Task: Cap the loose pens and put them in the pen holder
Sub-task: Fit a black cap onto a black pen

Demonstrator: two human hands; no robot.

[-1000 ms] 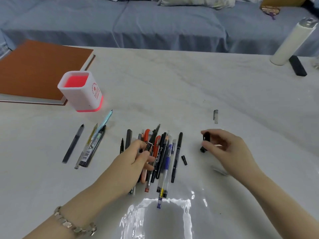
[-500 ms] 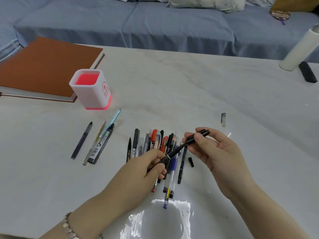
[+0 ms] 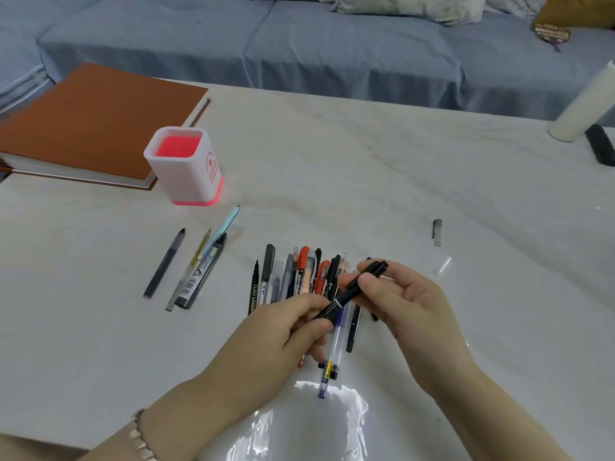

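A: Lane to the pen holder [image 3: 186, 168]?
B: Wide bare surface [image 3: 332, 181] between it and the pen pile [image 3: 293, 277]. Holder's mouth faces up, unblocked.
A: What crowds it?
B: Brown book [image 3: 100, 121] just beside it, back-left; four loose pens [image 3: 196, 271] lie in front. Out right, a clear cap [image 3: 437, 232] lies alone, then the white bottle [image 3: 582, 104] at the far edge.

Pen pile [image 3: 301, 277] lower ends hidden; pen holder [image 3: 186, 174] print unreadable; white bottle [image 3: 585, 101] cut by right edge.
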